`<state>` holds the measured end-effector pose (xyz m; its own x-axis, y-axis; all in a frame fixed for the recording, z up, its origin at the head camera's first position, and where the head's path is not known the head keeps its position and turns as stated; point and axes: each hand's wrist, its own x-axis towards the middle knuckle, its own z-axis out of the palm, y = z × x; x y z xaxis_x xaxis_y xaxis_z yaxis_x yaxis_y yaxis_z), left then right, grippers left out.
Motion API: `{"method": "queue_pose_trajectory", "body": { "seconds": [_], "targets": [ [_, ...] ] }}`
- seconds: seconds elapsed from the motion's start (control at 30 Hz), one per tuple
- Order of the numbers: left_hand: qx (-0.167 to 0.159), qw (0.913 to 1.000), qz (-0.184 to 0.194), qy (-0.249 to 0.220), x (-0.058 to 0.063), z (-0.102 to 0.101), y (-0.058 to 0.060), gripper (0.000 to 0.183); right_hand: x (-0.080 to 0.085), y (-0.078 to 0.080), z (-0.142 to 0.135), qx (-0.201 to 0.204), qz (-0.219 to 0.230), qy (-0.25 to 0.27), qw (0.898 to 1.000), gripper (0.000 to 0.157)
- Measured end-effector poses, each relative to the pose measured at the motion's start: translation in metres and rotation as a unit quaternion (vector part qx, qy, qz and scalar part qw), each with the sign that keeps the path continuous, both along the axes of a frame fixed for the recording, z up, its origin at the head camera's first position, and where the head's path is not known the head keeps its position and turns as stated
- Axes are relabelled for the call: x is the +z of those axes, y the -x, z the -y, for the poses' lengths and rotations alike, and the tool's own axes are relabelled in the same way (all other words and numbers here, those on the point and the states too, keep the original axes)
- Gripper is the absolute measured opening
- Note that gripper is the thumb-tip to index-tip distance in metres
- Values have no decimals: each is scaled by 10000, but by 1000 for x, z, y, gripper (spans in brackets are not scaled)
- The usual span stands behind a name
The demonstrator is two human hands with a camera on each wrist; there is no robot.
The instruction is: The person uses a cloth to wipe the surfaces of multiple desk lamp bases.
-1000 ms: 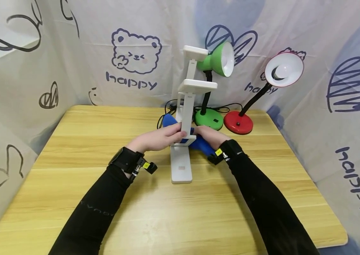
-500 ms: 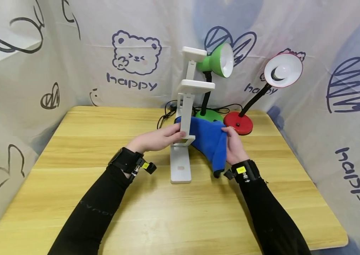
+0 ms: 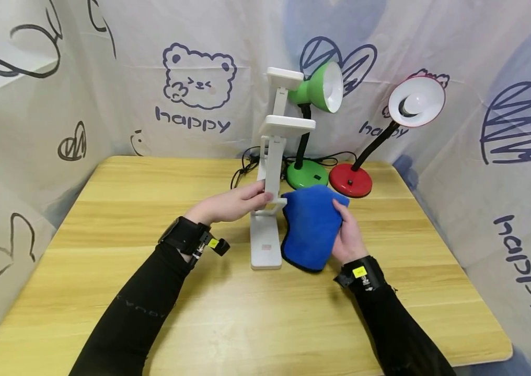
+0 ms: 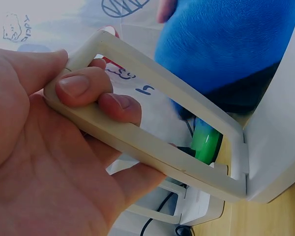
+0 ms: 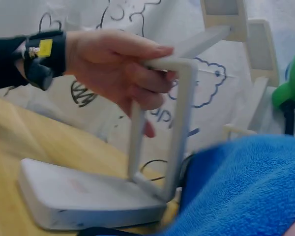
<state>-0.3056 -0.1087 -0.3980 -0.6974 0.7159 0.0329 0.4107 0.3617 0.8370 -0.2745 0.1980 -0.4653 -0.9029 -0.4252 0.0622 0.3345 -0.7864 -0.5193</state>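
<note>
A white folding desk lamp [image 3: 266,243] stands on the table with its base toward me. My left hand [image 3: 230,204] grips the open frame of its stand. In the left wrist view, the fingers of that hand [image 4: 64,132] curl through the opening and around the frame's top bar. My right hand [image 3: 349,237] holds a blue cloth [image 3: 312,224] with a dark edge by its right side, thumb on top. The cloth hangs right beside the white lamp; in the right wrist view the cloth [image 5: 246,187] covers the lower right, and nearly all of the right hand is hidden.
Behind the cloth, a green desk lamp [image 3: 329,89] and a red desk lamp [image 3: 355,181] stand near the table's back edge. A second white lamp [image 3: 286,78] is partly hidden behind the first. Black cables [image 3: 245,167] lie behind them. Printed curtains surround the table [image 3: 176,180].
The right hand has drawn the blue cloth out of the lamp's frame to the right and toward me, and the cloth has spread. My left hand keeps its grip on the frame.
</note>
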Motion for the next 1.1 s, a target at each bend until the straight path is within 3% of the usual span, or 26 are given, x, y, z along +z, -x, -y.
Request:
{"method": "queue_pose_trajectory", "body": {
  "seconds": [0.13, 0.2, 0.53, 0.87, 1.0, 1.1],
  "targets": [
    [-24, 9998, 142, -157, -1, 1, 2, 32, -4, 3, -8, -83, -346, 436, 9984, 24],
    [-33, 9995, 206, -217, -2, 3, 4, 31, -4, 2, -13, -107, -381, 394, 9984, 26],
    [118, 9989, 435, -132, 5, 33, 14, 35, 0, 1, -26, -336, -50, 181, 9993, 21],
    [1057, 9940, 269, -12, 12, 82, 27, 29, 1, 2, -30, -659, 290, -221, 9972, 21],
    [1434, 9894, -53, 220, 9, 107, 38, 42, 1, 2, -31, -599, 240, -196, 9977, 23],
    [1846, 9812, -363, 442, 9, 122, 43, 45, 0, 2, -32, -644, 292, -257, 9972, 24]
  ]
}}
